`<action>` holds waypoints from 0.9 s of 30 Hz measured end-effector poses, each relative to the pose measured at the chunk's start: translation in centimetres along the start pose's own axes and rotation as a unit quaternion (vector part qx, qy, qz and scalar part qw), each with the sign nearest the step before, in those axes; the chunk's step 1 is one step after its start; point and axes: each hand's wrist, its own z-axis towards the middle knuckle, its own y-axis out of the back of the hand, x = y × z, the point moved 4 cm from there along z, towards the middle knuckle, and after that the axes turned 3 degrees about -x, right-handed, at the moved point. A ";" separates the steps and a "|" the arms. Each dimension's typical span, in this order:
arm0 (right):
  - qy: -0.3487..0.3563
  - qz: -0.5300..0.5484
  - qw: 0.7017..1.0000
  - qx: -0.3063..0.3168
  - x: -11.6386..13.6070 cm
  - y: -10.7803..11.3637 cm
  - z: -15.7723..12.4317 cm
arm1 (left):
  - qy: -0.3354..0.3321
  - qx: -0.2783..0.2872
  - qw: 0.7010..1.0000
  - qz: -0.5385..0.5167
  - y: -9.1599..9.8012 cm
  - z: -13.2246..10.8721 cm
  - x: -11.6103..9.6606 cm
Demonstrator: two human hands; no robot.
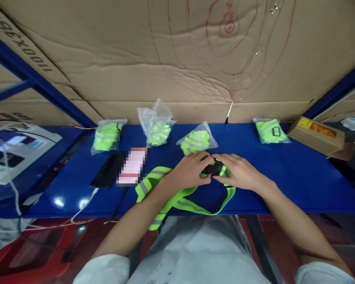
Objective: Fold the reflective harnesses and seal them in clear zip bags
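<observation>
A lime-green reflective strap [192, 206] with a grey stripe lies in loops on the front of the blue table. Its black plastic buckle [212, 169] sits between my two hands, slightly above the tabletop. My left hand [192, 169] pinches the buckle from the left, thumb and fingers bent around its edge. From the right, my right hand [236, 170] grips the same buckle and the strap beside it. Fingers cover part of the buckle, so I cannot tell whether its halves are joined. One bagged strap [197, 140] lies just beyond my left hand.
More bagged green straps [107, 136] stand along the back, one at the far right [271, 131]. Left of my hands are a black phone [108, 171] and a lit, blurred screen [132, 166]. An opened cardboard box [318, 136] sits at right. Cardboard [121, 59] walls the back.
</observation>
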 end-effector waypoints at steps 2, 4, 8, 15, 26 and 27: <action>-0.002 0.001 1.000 0.001 0.0 0.0 0.0 | -0.002 0.000 1.000 0.001 -0.1 0.0 0.0; -0.004 0.001 1.000 0.001 -0.1 -0.1 0.0 | 0.000 -0.002 1.000 0.002 0.0 0.0 0.0; -0.009 -0.011 1.000 -0.001 -0.3 -0.2 0.0 | 0.011 -0.002 1.000 -0.005 0.2 0.1 0.0; -0.022 -0.008 0.999 -0.032 -0.7 0.5 0.0 | 0.023 -0.010 0.999 -0.027 0.9 0.0 0.9; 0.015 -0.025 0.995 -0.100 -0.2 2.9 -0.6 | 0.032 -0.048 0.997 -0.058 2.4 -0.5 0.6; 0.006 -0.033 0.993 -0.112 -0.4 3.1 -0.7 | 0.039 -0.051 0.997 -0.042 2.6 -0.5 0.6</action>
